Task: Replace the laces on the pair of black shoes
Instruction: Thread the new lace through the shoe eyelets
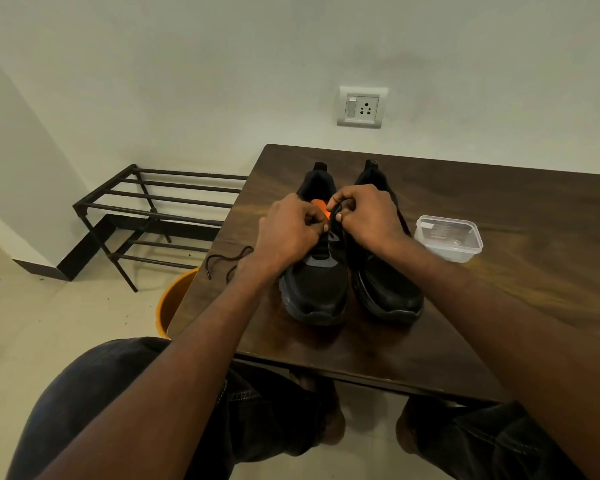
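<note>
Both hands meeting at centre frame over the lacing area of the left shoe (317,282) of a black pair, toes pointing toward the bottom of the frame, heels toward the wall. Left hand (288,230) with fingers curled tight, seemingly pinching a lace, though the exact grip stays hidden behind the knuckles. Right hand (364,213) just beside it, thumb and forefinger pinching a dark lace (333,216) that runs down toward the eyelets. Lace lying directly below and between the two sets of fingertips, roughly along the shoe's long axis, toe to heel; right hand nearer the held end, so probably the one to feed or pull it next. Orange lining showing in the gap between the hands. Right shoe (387,289) touching or almost touching the first, on its right in the frame; whether it carries a lace, impossible to tell. A loose black lace (227,259) trailing on the table left of the left wrist, toward the edge. Dark wooden table (499,306) under everything, with a clear plastic container (449,237) at centre right, near the right shoe. Metal rack (153,209) at left against a pale wall, wall socket (361,107) at upper centre, orange bucket (174,303) on the floor beside the table.
</note>
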Motion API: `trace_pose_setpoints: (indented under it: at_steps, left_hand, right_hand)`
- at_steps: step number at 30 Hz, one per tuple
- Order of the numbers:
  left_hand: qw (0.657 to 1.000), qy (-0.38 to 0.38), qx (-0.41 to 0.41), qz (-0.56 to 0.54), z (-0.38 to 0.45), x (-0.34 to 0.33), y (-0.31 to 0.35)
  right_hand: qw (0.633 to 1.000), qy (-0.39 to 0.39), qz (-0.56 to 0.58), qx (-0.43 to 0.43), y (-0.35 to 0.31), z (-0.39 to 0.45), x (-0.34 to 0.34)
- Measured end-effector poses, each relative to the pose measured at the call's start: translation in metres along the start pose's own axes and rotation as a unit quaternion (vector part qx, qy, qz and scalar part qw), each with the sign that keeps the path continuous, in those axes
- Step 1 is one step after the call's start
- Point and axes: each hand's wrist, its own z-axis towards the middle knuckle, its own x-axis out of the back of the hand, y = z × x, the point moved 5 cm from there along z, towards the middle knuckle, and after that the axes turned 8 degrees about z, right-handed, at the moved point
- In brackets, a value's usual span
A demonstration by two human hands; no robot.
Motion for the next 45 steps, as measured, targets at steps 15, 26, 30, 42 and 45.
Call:
trace_pose_setpoints:
  at_steps: [15,26,30,42,45]
  left_hand:
    - [0.998,-0.019,-0.053,-0.01,-0.007,0.008,-0.018]
    - [0.997,-0.008,-0.071,0.002,-0.004,0.008,-0.027]
    - [0.998,-0.017,-0.067,-0.004,-0.005,0.009,-0.024]
    - [0.998,-0.025,-0.058,0.002,-0.003,0.003,-0.03]
    - [0.998,-0.025,-0.059,0.001,-0.001,0.002,-0.029]
  right_hand:
    - [0.994,-0.027,0.035,-0.104,0.005,-0.032,-0.001]
    - [0.906,0.308,0.233,-0.174,0.013,-0.026,0.077]
    - [0.979,0.192,0.026,-0.055,-0.007,-0.029,0.053]
    - [0.953,0.29,-0.015,-0.088,0.003,-0.029,0.079]
    - [0.987,0.136,-0.082,0.008,-0.013,-0.033,0.041]
